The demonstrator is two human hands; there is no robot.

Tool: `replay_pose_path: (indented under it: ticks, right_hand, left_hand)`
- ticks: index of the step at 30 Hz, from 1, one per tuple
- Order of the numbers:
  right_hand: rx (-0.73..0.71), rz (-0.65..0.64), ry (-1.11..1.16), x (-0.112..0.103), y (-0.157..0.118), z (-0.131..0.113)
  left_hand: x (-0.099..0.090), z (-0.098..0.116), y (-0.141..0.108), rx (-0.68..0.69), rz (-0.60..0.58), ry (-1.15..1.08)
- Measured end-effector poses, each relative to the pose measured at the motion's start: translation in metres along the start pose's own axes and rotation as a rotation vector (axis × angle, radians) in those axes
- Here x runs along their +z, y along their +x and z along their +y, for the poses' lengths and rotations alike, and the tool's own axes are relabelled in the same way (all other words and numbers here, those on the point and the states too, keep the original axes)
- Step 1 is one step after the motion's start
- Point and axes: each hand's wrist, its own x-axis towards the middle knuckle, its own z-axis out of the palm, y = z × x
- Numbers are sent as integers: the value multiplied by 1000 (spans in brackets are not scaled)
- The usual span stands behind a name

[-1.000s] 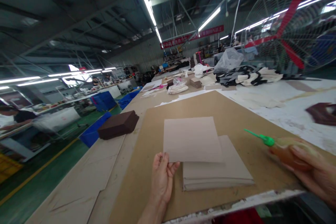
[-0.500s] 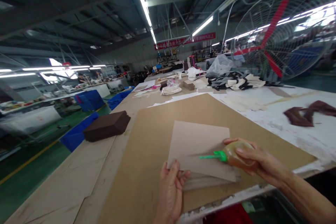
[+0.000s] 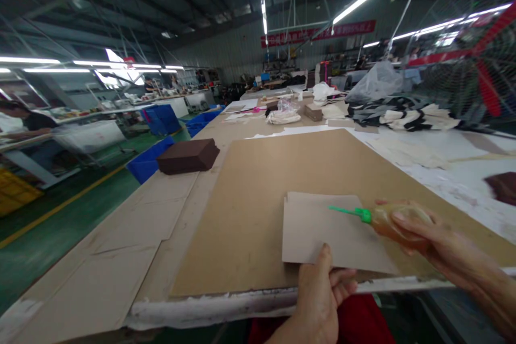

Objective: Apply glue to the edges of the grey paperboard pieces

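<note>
My right hand is wrapped round a soft squeeze bottle of amber liquid, tilted on its side. Its thin green nozzle points left, over a small stack of grey-beige card sheets. At the near edge of this stack my left hand grips the sheets, thumb on top and fingers curled below. How many sheets there are I cannot tell. Beneath lies a large brown board on the table.
A dark brown stack of pieces sits at the table's left edge, with blue bins beyond. Black and white cloth, a plastic bag and a large fan are at right. A person works far left.
My view has turned leftward. The card sheets have come nearer the table's front edge, and their edges now sit closer together. My left thumb has moved onto the top sheet; the bottle stays in my right hand.
</note>
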Motion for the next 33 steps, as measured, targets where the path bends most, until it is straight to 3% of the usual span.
replay_pose_path:
  ticks: [4,14,22,30,33]
  right_hand:
    - [-22,-21,6,20,3,-13]
    - [-321,-294,-517,59,15,-31]
    - [-499,-357,-696,67,23,-32]
    - [-618,-515,-676,67,12,-41]
    - [-648,-473,-707,67,13,-40]
  left_hand:
    - [13,-1,3,-11,44,-54]
    - [20,1,15,-27,40,15]
    - [21,1,16,-13,72,23]
    - [23,1,20,-52,75,28]
    - [21,0,20,-51,72,25]
